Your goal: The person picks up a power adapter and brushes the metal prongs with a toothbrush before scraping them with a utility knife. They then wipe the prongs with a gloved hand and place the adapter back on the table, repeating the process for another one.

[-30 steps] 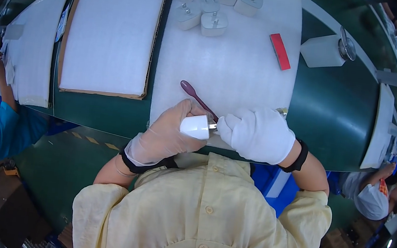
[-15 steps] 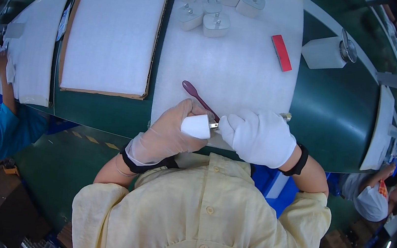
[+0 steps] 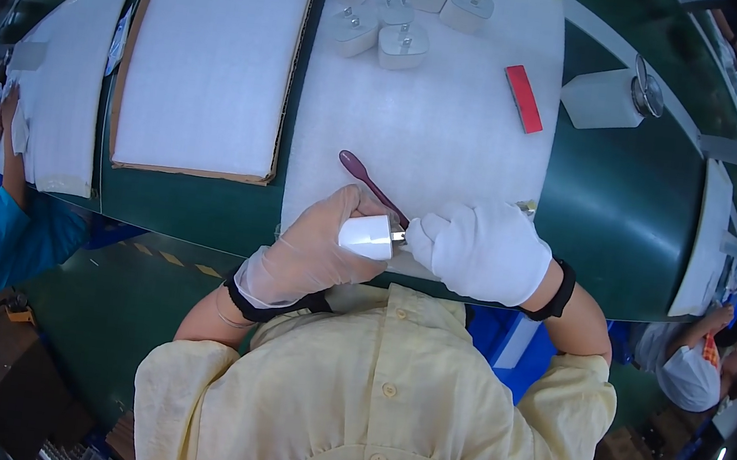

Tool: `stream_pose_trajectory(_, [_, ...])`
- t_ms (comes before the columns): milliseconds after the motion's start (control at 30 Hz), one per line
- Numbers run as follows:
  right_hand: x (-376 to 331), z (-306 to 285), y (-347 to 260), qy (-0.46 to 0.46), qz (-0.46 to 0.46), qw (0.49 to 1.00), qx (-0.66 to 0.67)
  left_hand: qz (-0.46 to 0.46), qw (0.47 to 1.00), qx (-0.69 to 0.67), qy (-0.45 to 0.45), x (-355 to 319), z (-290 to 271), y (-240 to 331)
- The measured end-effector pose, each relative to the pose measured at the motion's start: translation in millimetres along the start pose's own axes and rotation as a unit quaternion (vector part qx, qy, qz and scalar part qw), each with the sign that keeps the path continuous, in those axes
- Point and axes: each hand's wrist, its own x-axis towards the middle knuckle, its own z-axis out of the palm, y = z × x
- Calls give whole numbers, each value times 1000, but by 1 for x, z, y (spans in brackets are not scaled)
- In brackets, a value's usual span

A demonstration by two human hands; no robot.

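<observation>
We have the white plug charger [image 3: 366,237] in our left hand [image 3: 308,232], close to the near edge of the surface [image 3: 634,203]. The charger's body lies roughly crosswise to us, and its metal prongs [image 3: 398,235] point right, straight at the fingertips of our right hand [image 3: 484,251]. That facing is the relation that counts: prongs and right fingertips meet or nearly meet, though we cannot tell whether they touch.

Our left grip is closed around the charger's body, leaving its glossy side and pronged end exposed. Our right grip, in a white glove, has its fingers curled in; we cannot tell whether it pinches anything, since the glove hides its inside.

Just beyond both hands, a maroon handle [image 3: 359,170] slants across the white foam sheet [image 3: 427,131], its lower end reaching toward the right fingers. Farther off stand more chargers [image 3: 402,47], with a red strip [image 3: 524,98] to their right.
</observation>
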Motion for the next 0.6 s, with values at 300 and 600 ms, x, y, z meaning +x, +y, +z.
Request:
stream_pose_trajectory(300, [2, -4, -6, 19, 15, 999, -32, 5, 1000, 6, 8, 1, 0, -2])
stream_pose_trajectory(600, [2, -2, -9, 37, 37, 998, -41, 15, 1000, 17, 11, 0, 0, 3])
